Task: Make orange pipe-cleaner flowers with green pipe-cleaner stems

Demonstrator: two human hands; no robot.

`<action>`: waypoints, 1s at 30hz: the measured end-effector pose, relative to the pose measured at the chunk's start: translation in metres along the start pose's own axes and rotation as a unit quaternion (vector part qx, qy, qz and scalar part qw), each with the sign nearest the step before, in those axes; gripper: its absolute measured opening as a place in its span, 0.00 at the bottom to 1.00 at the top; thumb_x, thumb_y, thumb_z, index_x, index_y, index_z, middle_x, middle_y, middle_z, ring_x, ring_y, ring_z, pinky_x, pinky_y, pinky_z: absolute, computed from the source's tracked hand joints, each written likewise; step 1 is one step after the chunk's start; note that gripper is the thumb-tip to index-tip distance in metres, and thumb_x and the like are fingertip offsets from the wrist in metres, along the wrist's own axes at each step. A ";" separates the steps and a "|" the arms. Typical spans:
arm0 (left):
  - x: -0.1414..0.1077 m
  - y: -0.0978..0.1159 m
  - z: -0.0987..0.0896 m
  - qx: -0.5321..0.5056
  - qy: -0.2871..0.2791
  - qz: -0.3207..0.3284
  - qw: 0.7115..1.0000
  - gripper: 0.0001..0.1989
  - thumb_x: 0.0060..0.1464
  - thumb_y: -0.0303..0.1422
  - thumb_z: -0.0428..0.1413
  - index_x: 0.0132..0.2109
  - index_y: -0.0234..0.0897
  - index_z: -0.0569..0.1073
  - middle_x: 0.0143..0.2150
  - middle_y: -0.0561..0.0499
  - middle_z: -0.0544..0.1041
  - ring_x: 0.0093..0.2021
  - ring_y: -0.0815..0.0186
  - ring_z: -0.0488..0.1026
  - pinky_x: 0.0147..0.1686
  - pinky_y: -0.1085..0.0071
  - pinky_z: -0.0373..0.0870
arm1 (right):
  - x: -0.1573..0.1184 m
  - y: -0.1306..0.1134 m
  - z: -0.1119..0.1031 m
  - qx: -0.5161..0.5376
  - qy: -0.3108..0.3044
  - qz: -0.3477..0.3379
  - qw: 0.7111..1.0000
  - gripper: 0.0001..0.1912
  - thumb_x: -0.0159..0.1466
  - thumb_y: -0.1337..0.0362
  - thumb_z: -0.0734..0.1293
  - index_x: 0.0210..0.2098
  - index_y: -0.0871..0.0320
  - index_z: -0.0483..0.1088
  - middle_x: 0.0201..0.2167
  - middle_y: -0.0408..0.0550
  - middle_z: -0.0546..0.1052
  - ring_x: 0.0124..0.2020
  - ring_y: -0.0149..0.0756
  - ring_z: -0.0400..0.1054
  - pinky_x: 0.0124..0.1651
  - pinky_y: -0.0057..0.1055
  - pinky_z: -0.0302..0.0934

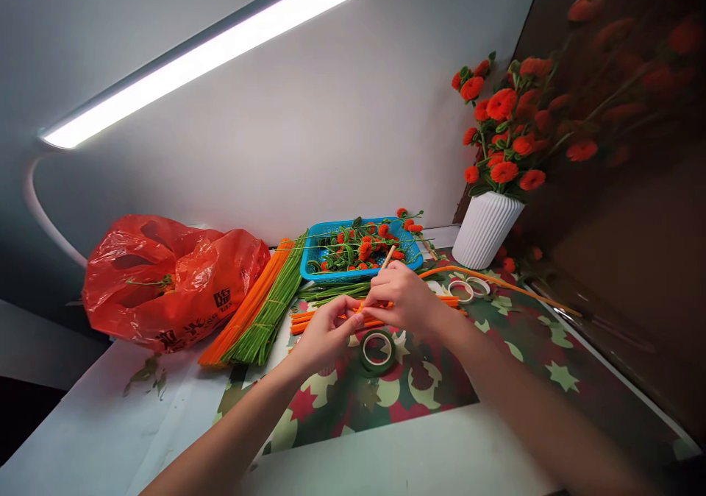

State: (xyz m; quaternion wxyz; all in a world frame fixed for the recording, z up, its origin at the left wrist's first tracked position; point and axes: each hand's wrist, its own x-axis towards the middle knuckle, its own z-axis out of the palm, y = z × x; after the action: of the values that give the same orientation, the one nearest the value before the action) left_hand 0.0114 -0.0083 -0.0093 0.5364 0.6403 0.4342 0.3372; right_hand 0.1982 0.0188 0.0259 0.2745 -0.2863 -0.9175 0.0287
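Observation:
My left hand [331,330] and my right hand [405,297] meet above the patterned mat, fingertips pinched together on a small orange piece of pipe cleaner [360,307]. A thin wooden stick [388,256] rises from my right hand, tucked between its fingers. From behind that hand a long orange pipe cleaner [496,279] arches away to the right; whether it joins the pinched piece is hidden. Cut orange pipe cleaners [301,324] lie under my hands. Just below them rests a roll of dark green tape [377,352].
Behind my hands stands a blue basket [325,277] of orange flowers. Orange pipe cleaners [248,305] and green ones [268,319] lie left, beside a red plastic bag [165,282]. White tape rolls [460,291] and a white vase [485,231] are right. A lamp [220,54] hangs overhead.

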 end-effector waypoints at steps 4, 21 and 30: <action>-0.001 0.007 0.002 -0.078 0.036 -0.010 0.996 0.16 0.51 0.42 0.59 0.40 0.34 0.71 0.38 0.48 0.75 0.39 0.63 0.72 0.40 0.67 0.70 | -0.001 0.005 -0.008 0.131 0.036 0.029 0.990 0.06 0.58 0.68 0.67 0.26 0.59 0.75 0.23 0.44 0.76 0.27 0.31 0.66 0.37 0.31 0.53; -0.004 0.004 -0.024 -0.086 -0.280 -0.095 0.951 0.14 0.47 0.39 0.63 0.37 0.34 0.74 0.27 0.53 0.71 0.25 0.72 0.65 0.23 0.78 0.59 | -0.007 0.018 -0.010 0.406 -0.234 0.159 0.869 0.18 0.48 0.52 0.74 0.27 0.63 0.78 0.21 0.45 0.73 0.22 0.27 0.63 0.22 0.23 0.53; -0.007 0.014 -0.020 0.100 -0.208 -0.118 0.966 0.16 0.52 0.45 0.55 0.39 0.36 0.71 0.24 0.56 0.67 0.20 0.72 0.63 0.19 0.76 0.59 | -0.001 0.007 0.001 0.098 -0.160 0.090 0.978 0.03 0.51 0.67 0.74 0.23 0.57 0.77 0.20 0.40 0.75 0.25 0.28 0.64 0.34 0.28 0.51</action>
State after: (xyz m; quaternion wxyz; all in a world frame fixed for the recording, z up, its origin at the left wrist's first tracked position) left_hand -0.0068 -0.0075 0.0091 0.5843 0.6909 0.4171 0.0856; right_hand 0.2023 0.0242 0.0233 0.1471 -0.3315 -0.9127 0.1886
